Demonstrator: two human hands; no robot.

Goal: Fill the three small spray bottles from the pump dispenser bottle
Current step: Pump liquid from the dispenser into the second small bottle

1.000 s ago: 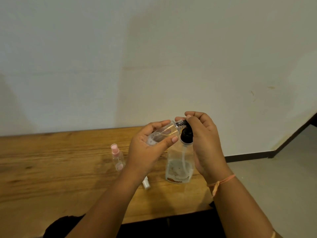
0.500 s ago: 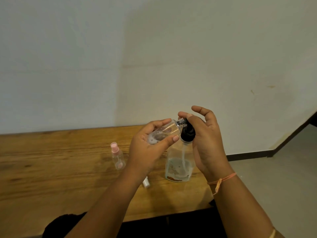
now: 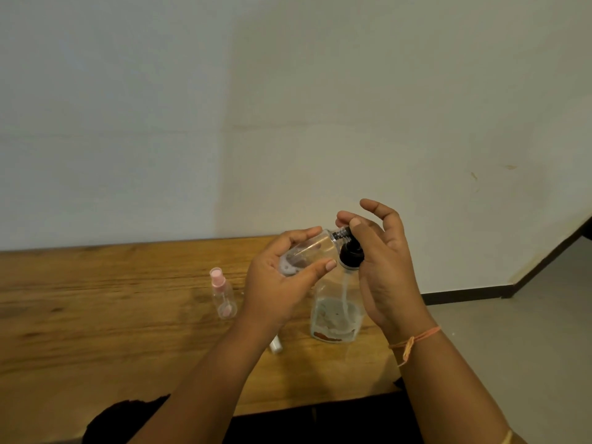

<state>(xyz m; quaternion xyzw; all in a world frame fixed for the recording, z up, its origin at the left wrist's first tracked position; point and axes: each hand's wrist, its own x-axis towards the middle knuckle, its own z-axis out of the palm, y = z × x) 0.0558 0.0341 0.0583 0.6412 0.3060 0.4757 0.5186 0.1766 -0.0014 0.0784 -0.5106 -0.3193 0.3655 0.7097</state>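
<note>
Clear pump dispenser bottle (image 3: 336, 312), liquid low, left hand (image 3: 278, 283) gripping tilted spray bottle (image 3: 312, 248) at its spout, contents unclear, right hand (image 3: 381, 261) loosely curved over its top.

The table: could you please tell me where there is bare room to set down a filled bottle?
Bare: the table left of the pink-capped spray bottle, and the near strip in front of it. Crowded: between that bottle and the pump dispenser bottle, where a small white item lies beside the left forearm.
</note>
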